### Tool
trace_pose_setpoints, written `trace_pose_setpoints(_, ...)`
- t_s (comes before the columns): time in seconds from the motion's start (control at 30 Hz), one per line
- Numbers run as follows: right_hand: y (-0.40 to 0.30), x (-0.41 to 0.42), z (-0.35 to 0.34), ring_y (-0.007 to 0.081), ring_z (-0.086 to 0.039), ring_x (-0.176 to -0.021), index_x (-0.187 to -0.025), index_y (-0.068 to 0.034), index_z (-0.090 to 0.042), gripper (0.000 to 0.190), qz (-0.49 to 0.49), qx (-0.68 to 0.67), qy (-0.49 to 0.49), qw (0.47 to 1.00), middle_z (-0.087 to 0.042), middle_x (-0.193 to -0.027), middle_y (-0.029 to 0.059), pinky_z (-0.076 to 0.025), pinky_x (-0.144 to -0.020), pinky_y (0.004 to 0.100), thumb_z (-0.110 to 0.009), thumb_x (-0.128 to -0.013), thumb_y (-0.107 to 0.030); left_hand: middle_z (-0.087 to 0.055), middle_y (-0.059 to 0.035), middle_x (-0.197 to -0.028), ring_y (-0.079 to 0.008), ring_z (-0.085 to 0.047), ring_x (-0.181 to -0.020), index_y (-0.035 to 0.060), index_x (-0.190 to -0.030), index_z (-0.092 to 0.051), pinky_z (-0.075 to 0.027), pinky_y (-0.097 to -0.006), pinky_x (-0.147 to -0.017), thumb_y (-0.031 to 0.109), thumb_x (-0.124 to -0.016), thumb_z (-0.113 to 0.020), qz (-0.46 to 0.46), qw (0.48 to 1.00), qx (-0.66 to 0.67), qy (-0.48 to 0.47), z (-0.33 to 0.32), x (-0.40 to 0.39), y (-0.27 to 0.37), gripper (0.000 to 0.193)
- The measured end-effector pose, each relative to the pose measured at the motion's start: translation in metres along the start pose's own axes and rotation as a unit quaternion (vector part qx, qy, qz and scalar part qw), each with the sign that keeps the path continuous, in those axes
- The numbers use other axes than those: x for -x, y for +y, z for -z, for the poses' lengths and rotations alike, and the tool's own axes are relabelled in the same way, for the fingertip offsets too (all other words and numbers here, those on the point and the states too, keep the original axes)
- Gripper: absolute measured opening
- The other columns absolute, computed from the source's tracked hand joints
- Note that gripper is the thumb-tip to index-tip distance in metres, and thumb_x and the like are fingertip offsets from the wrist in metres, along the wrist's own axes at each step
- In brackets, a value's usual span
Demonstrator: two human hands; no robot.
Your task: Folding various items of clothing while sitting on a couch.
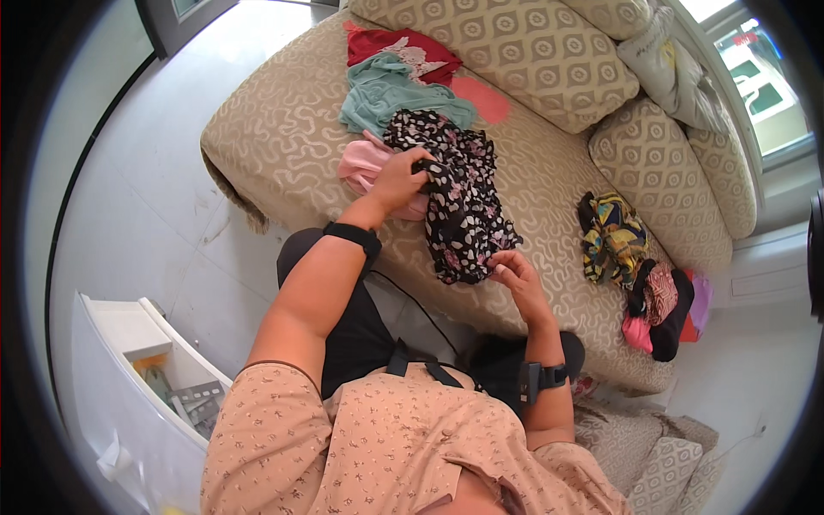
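Observation:
A black floral garment (460, 199) of thin ruffled cloth lies spread before me on the sofa seat (541, 187). My left hand (402, 175) grips its left edge, with thumb and fingers closed on the fabric. At its lower right corner, my right hand (517, 277) pinches the ruffled hem between thumb and fingertips. Partly under the garment and my left wrist is a pink cloth (364, 164). Above it lies a crumpled mint-green garment (399, 96), overlapped by the black one. Farther back sits a red garment (418, 58) with white lace.
To the right lie a yellow-patterned cloth (615, 235) and a pile of dark and pink clothes (663, 306). Patterned cushions (534, 58) line the sofa back. A white cabinet with an open drawer (164, 341) stands at lower left. A coral patch (483, 100) shows beside the green garment.

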State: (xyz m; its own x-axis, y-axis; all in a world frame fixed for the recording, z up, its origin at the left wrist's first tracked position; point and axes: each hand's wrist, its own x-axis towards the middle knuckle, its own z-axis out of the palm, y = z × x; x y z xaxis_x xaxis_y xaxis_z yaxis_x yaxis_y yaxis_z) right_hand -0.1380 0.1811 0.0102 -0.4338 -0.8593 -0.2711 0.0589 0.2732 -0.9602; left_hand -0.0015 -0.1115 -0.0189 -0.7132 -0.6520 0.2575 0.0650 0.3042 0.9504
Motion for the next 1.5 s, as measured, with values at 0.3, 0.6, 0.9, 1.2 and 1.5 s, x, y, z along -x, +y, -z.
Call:
trace_pose_setpoints(0.3, 0.002, -0.012, -0.01, 0.0199, -0.059, -0.097, -0.15, -0.007, -0.029, 0.079, 0.013, 0.099, 0.076, 0.992, -0.041, -0.145, 0.0224, -0.049, -0.086, 0.0319, -0.072, -0.084, -0.018, -0.06, 0.0001, -0.099, -0.0094, -0.06, -0.088, 0.0073, -0.112, -0.052, -0.051, -0.0248, -0.076, 0.006, -0.095, -0.055, 0.069, 0.978, 0.193, -0.038, 0.003, 0.043, 0.077, 0.016)
trace_pose_setpoints(0.6, 0.011, -0.013, -0.005, 0.0139, -0.058, -0.079, -0.109, -0.003, -0.058, 0.021, 0.085, 0.162, -0.015, 0.983, -0.062, -0.092, 0.004, -0.049, -0.072, 0.0306, -0.062, -0.089, -0.008, -0.058, -0.008, -0.12, -0.0168, -0.062, -0.107, 0.0082, -0.127, -0.043, -0.055, -0.029, -0.089, 0.006, -0.1, -0.048, 0.005, 0.843, 0.538, 0.011, -0.013, 0.102, 0.164, 0.028)
trace_pose_setpoints(0.9, -0.106, 0.081, 0.079, 0.0034, -0.052, -0.079, -0.103, -0.012, -0.059, 0.008, 0.293, -0.126, 0.239, 0.917, -0.055, -0.092, -0.0053, -0.046, -0.067, 0.021, -0.056, -0.097, -0.009, -0.051, -0.0135, -0.134, -0.0197, -0.055, -0.119, -0.0006, -0.147, -0.031, -0.046, -0.0345, -0.102, -0.006, -0.084, -0.056, -0.049, 0.93, 0.364, 0.025, -0.007, 0.12, 0.181, 0.068)
trace_pose_setpoints(1.2, -0.098, 0.144, 0.129, 0.0178, -0.059, -0.107, -0.115, -0.012, -0.054, 0.016, 0.391, -0.302, 0.205, 0.845, -0.061, -0.114, 0.0032, -0.049, -0.094, 0.0376, -0.051, -0.099, -0.012, -0.054, -0.014, -0.126, -0.0213, -0.057, -0.114, -0.0035, -0.142, -0.037, -0.051, -0.0419, -0.099, 0.0, -0.09, -0.051, 0.035, 0.948, 0.315, 0.001, -0.023, 0.12, 0.174, 0.054)
trace_pose_setpoints(1.5, -0.03, 0.137, 0.048, 0.0104, -0.056, -0.104, -0.104, -0.01, -0.059, 0.011, 0.248, -0.269, 0.071, 0.928, -0.05, -0.131, 0.004, -0.045, -0.087, 0.026, -0.057, -0.095, -0.004, -0.06, -0.0135, -0.124, -0.0285, -0.056, -0.117, 0.0045, -0.137, -0.048, -0.044, -0.0366, -0.1, 0.011, -0.08, -0.072, -0.073, 0.957, -0.218, -0.175, -0.058, 0.142, 0.148, 0.063)
